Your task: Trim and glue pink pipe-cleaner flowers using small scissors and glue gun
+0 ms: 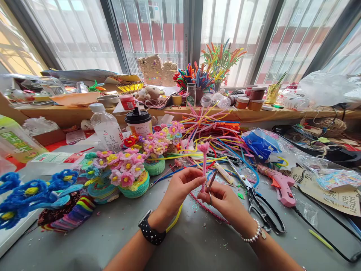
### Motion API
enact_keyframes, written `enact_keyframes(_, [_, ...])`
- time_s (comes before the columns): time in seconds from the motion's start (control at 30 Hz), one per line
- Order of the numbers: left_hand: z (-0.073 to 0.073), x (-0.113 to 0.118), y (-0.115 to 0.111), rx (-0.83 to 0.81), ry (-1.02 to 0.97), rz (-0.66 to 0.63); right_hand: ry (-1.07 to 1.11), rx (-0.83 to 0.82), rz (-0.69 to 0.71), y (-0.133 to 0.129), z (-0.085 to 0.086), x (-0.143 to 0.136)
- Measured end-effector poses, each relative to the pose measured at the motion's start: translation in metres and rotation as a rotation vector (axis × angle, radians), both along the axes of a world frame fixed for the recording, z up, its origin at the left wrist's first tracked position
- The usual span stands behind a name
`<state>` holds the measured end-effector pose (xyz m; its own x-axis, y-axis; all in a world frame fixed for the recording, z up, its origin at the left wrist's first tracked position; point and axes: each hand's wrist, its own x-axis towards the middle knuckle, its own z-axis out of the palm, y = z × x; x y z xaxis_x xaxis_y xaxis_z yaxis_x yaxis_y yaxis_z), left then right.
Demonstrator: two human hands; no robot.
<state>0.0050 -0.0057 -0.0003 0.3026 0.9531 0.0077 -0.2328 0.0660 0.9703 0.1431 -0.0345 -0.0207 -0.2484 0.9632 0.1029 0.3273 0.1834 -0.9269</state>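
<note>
My left hand pinches the stem of a pink pipe-cleaner flower, which stands upright with its bloom on top. In my right hand is a small pair of scissors, blades pointing up just right of the pink stem. My right fingertips are close to the stem's lower end; whether they touch it I cannot tell. Left of my hands stand pipe-cleaner flower pots, one with pink flowers and one with blue flowers. A red beaded-looking strand lies on the grey table beneath my hands.
Large black-handled scissors and a pink glue gun with its cord lie to the right. Behind are a heap of loose pipe cleaners, a plastic bottle and a lidded cup. A cluttered ledge runs below the windows.
</note>
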Motion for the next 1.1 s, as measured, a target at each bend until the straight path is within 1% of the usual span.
enact_keyframes(0.17, [0.000,-0.003,0.001,-0.048,-0.096,0.019,0.027,-0.022,0.008,0.001,0.002,0.003])
enact_keyframes(0.3, [0.002,-0.005,0.005,-0.112,-0.227,0.042,-0.015,0.003,0.142,-0.001,0.005,0.007])
enact_keyframes(0.4, [0.002,-0.005,0.006,-0.121,-0.294,0.075,-0.054,0.015,0.219,-0.004,0.007,0.010])
enact_keyframes(0.57, [0.002,-0.007,0.007,-0.155,-0.365,0.097,-0.200,0.022,0.370,-0.007,0.009,0.009])
enact_keyframes(0.73, [0.001,-0.007,0.008,-0.156,-0.385,0.098,-0.242,0.031,0.448,-0.007,0.007,0.009])
enact_keyframes(0.9, [-0.002,-0.007,0.009,-0.139,-0.357,0.096,-0.262,0.035,0.522,-0.004,0.003,0.011])
enact_keyframes(1.0, [-0.003,-0.008,0.009,-0.135,-0.351,0.094,-0.236,0.009,0.538,-0.004,0.004,0.011])
enact_keyframes(1.1, [-0.002,-0.007,0.009,-0.135,-0.365,0.094,-0.163,-0.040,0.569,-0.004,0.006,0.011])
